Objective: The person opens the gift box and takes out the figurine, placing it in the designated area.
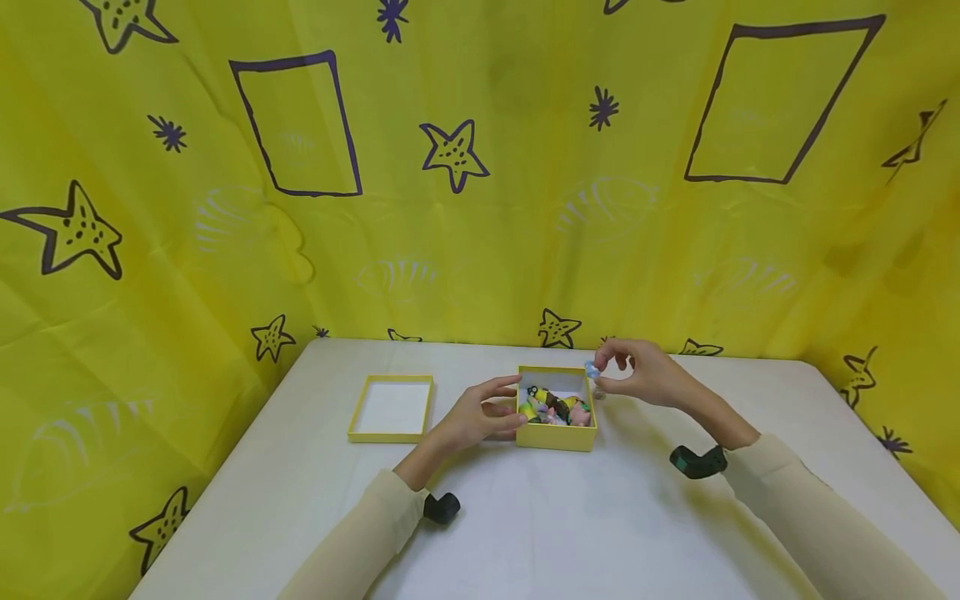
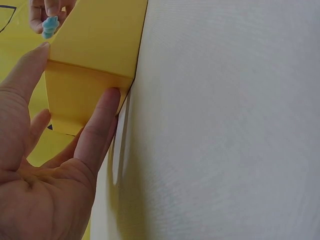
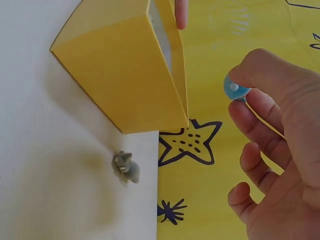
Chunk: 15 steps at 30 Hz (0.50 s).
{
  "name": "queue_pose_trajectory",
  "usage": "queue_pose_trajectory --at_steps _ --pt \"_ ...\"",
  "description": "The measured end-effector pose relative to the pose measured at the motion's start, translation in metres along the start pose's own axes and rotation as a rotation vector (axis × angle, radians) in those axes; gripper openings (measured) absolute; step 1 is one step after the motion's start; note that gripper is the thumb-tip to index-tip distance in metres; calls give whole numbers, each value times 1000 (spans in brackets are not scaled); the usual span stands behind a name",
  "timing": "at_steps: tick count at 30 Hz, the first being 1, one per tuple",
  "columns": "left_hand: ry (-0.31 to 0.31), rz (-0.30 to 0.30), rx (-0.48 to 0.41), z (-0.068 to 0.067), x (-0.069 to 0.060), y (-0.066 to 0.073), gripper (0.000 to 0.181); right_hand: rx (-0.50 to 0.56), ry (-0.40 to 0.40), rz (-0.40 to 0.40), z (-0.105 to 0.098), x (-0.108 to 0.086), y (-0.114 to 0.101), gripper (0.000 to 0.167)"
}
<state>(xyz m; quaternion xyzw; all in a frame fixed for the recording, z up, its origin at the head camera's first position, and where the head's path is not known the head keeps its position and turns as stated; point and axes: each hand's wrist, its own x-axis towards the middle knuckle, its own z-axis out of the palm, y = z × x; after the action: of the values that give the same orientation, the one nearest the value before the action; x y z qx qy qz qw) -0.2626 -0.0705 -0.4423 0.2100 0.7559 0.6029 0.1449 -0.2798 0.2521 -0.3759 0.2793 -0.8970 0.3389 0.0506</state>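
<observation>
A yellow box (image 1: 557, 438) with a white inside stands on the table, holding several small colourful figurines (image 1: 555, 408). At its left side is my left hand (image 1: 480, 414), its fairly straight fingers and thumb touching the box wall, as the left wrist view also shows. Above the box's right edge, my right hand (image 1: 647, 373) pinches a small light-blue figurine (image 3: 234, 89) between thumb and index finger; its exact kind is unclear. On the table by the box's right side sits a small grey animal figurine (image 3: 126, 166), mostly hidden under my right hand in the head view.
A shallow yellow box lid (image 1: 391, 438) lies inside-up to the left of my left hand. The white table (image 1: 480, 533) ends at a yellow curtain (image 1: 495, 250) printed with starfish, which hangs behind it and along both sides.
</observation>
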Motion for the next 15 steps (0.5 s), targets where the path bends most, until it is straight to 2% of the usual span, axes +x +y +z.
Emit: queue_pose_trajectory --at_steps 15 --pt "0 -1 20 -1 1 -3 71 -39 43 11 -5 -12 20 16"
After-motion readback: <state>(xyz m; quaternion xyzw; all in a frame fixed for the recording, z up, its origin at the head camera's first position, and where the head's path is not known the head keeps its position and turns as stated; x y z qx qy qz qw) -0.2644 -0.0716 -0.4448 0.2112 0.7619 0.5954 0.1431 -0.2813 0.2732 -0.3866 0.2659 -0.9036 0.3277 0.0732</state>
